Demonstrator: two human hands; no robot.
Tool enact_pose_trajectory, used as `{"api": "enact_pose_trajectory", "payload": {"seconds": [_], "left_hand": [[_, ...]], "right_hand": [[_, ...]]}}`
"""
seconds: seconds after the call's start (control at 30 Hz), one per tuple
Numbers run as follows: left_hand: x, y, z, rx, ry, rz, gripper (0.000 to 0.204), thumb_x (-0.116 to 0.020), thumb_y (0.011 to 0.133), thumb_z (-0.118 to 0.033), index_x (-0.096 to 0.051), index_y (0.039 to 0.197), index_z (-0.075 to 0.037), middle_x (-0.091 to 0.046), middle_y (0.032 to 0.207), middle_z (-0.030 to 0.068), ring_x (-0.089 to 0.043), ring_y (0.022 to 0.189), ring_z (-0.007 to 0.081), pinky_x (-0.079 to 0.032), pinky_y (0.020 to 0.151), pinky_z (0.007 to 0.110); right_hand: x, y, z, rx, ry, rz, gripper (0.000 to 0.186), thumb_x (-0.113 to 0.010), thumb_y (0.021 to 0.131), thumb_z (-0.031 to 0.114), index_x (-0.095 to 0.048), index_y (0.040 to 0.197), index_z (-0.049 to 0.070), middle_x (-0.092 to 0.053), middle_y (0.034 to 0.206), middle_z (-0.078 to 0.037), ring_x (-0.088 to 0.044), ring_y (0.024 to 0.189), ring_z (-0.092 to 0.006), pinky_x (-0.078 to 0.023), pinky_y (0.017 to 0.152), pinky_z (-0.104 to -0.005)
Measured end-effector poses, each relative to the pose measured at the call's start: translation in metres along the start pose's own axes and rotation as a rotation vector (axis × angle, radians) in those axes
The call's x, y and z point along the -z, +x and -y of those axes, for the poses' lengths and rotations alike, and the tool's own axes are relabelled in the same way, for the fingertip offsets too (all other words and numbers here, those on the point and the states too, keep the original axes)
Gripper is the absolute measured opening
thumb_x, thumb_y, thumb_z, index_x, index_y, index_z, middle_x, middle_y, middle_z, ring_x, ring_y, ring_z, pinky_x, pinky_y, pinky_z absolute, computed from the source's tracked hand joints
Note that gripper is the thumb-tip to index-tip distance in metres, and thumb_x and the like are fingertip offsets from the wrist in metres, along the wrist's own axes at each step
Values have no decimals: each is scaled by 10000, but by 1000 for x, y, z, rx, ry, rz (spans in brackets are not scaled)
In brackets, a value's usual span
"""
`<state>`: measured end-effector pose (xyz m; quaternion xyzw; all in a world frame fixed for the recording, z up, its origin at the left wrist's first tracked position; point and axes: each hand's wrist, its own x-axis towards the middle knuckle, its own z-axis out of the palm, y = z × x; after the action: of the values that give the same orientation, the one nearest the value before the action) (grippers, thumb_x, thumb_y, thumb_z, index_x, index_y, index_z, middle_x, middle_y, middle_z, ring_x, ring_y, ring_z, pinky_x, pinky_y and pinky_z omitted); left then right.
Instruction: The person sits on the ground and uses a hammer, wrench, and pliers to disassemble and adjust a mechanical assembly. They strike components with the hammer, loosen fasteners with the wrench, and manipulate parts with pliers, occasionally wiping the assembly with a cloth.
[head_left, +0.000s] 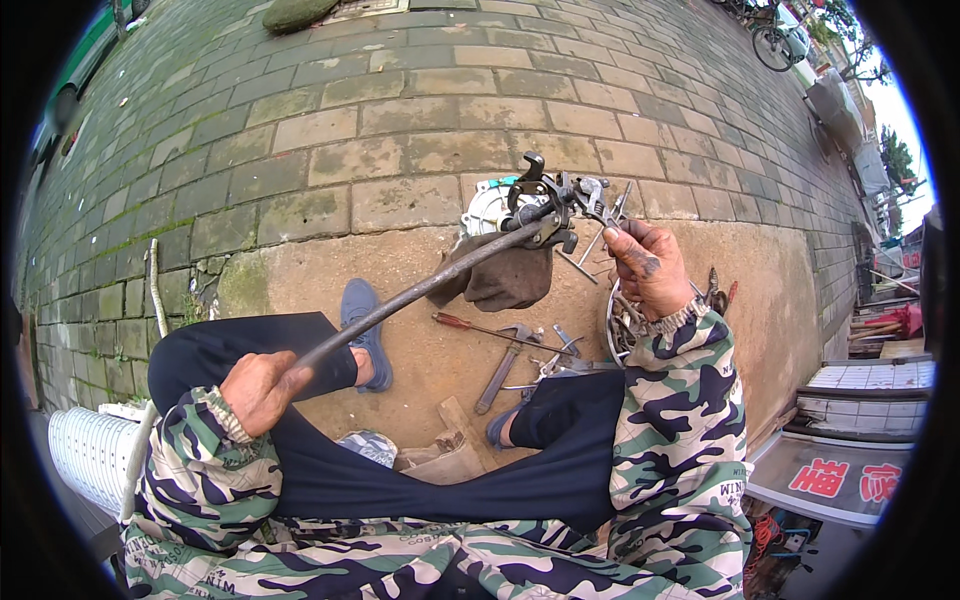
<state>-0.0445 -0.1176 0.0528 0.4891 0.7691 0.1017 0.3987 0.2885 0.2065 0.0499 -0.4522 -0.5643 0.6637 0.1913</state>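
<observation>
My left hand (pixel 262 392) is closed round the near end of a long dark metal bar (pixel 400 294), which runs up to a metal clamp-like assembly (pixel 548 212) with black hooked parts. My right hand (pixel 648 265) grips a silver adjustable wrench (pixel 598 203), whose head sits at that assembly. Just behind the assembly is a round silver-white housing (pixel 478 215), partly hidden, with a dark brown cloth (pixel 502 280) below it.
Below lie a red-handled screwdriver (pixel 452 322), a hammer (pixel 500 372), loose tools and a bowl of metal parts (pixel 625 315). My feet stand on a concrete slab (pixel 260 285) bordered by paving. Signboards (pixel 835 470) are at right, bicycles (pixel 775 42) at top right.
</observation>
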Motion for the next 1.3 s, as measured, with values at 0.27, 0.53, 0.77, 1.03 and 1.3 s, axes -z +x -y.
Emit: {"api": "enact_pose_trajectory", "payload": {"seconds": [0.27, 0.53, 0.77, 1.03, 1.3], "left_hand": [[-4, 4, -3, -24, -145, 75, 409, -500, 1013, -293, -545, 746, 13, -499, 566, 94, -513, 522, 212, -392, 523, 383], [-19, -3, -6, 291, -991, 639, 293, -496, 1036, -345, -435, 902, -92, -345, 675, -38, -280, 536, 63, -262, 477, 242], [-38, -6, -25, 359, -1437, 786, 303, -488, 1037, -337, -440, 904, -70, -323, 662, -13, -256, 481, 54, -193, 403, 231], [-82, -31, -44, 387, -1465, 722, 389, -478, 1026, -428, -418, 842, -91, -309, 619, -10, -253, 449, 70, -196, 388, 243], [-96, -37, -68, 399, -1456, 681, 381, -467, 1034, -420, -393, 823, -112, -311, 630, -7, -262, 466, 77, -217, 399, 241]], "right_hand": [[14, 21, -20, 363, -556, -203, 423, -642, 942, 373, -550, 730, 19, -454, 523, -47, -432, 511, -181, -362, 502, -340], [6, 12, -8, 331, -998, -415, 534, -546, 947, 537, -566, 772, 32, -600, 666, -221, -592, 708, -465, -443, 605, -507], [13, 12, -9, 383, -1065, -443, 567, -541, 934, 572, -574, 768, 31, -592, 671, -228, -588, 705, -465, -439, 611, -501], [5, 8, -5, 349, -1032, -404, 589, -549, 922, 585, -572, 731, 29, -586, 650, -227, -588, 683, -459, -440, 599, -503], [-12, 9, -1, 266, -1019, -484, 659, -510, 914, 644, -592, 717, 21, -590, 656, -232, -597, 698, -462, -447, 625, -516]]}}
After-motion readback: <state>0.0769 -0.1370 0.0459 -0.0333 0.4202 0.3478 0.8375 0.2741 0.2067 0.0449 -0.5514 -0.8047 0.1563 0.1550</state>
